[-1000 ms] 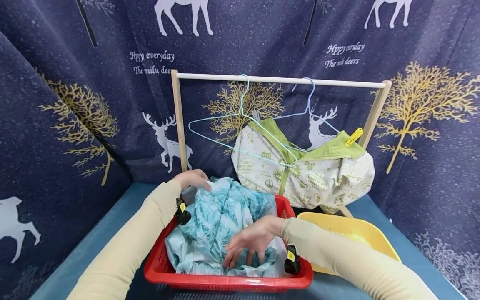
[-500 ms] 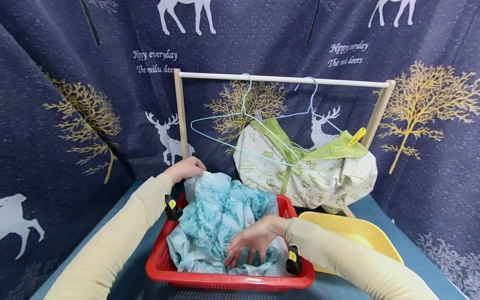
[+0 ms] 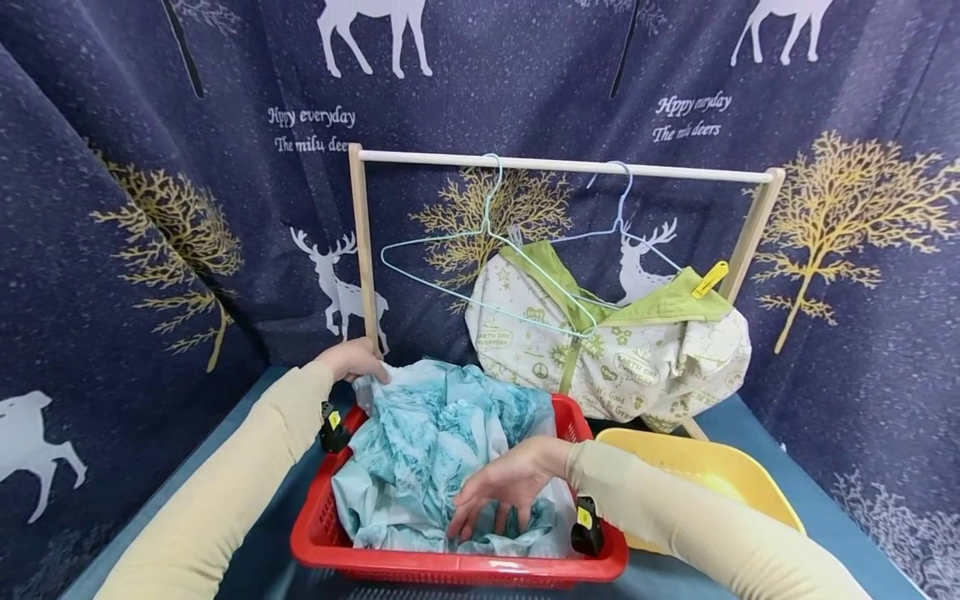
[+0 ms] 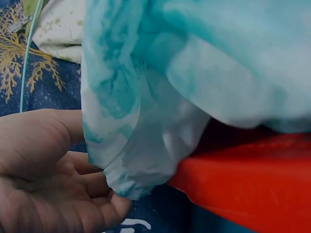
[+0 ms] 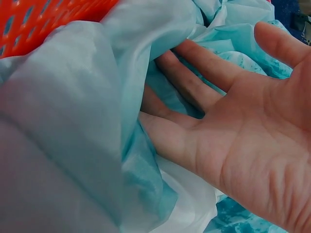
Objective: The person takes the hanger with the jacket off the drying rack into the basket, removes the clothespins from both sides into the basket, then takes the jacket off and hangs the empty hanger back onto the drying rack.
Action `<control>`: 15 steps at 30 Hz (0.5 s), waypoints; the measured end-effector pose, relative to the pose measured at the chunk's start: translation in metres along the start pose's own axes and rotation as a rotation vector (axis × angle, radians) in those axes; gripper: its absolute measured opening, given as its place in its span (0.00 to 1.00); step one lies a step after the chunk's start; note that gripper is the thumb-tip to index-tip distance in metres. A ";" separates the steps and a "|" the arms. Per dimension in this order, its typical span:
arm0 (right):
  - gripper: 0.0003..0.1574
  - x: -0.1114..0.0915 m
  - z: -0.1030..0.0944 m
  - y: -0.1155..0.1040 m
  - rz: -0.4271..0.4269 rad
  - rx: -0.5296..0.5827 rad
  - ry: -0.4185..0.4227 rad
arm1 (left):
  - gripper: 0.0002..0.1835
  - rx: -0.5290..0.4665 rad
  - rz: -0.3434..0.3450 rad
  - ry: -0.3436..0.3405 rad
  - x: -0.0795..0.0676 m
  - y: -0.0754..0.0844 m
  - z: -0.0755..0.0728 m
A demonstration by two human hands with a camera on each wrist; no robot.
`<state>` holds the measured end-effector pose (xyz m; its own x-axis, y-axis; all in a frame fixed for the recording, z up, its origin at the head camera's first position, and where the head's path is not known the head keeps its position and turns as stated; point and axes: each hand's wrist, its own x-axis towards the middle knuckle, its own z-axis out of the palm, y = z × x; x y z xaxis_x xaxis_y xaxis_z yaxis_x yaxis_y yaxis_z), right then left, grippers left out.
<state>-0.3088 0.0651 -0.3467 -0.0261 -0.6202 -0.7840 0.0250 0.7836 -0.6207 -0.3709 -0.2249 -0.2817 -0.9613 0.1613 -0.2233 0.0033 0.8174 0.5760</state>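
Observation:
A thin, shiny teal-and-white garment [image 3: 420,433] lies bunched in a red basket [image 3: 457,567]. At the basket's back left, my left hand [image 3: 354,360] holds the garment's edge. The left wrist view shows a gathered end [image 4: 131,182] of the garment between the thumb and curled fingers of this hand, beside the red rim. My right hand [image 3: 510,483] reaches over the basket's right side, palm turned inward. Its loosely spread fingers [image 5: 214,65] go in among the folds, and their tips are hidden by cloth.
Behind the basket stands a rack with a white rail [image 3: 562,165] and wooden posts. A bare mint hanger [image 3: 487,233] and a blue hanger [image 3: 621,225] bearing a white-and-green garment [image 3: 607,358] hang there. A yellow clip [image 3: 710,279] sits on its collar. A yellow basket [image 3: 705,467] stands right.
My left hand has moved left, first rising and then lowering, drawing the garment's back left part toward the basket's rim. The right hand has stayed in place.

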 end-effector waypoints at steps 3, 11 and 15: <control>0.36 -0.001 0.000 0.000 -0.003 -0.002 0.008 | 0.25 0.016 -0.014 -0.008 -0.001 -0.002 0.000; 0.35 -0.001 0.000 0.000 -0.001 -0.015 0.020 | 0.27 -0.022 0.029 0.006 0.000 -0.007 -0.002; 0.34 0.000 0.000 0.001 -0.002 -0.016 0.022 | 0.13 -0.070 0.026 0.043 0.004 -0.012 -0.001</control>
<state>-0.3088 0.0658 -0.3468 -0.0477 -0.6206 -0.7827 0.0086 0.7833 -0.6216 -0.3748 -0.2348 -0.2892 -0.9720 0.1567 -0.1749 0.0104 0.7727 0.6347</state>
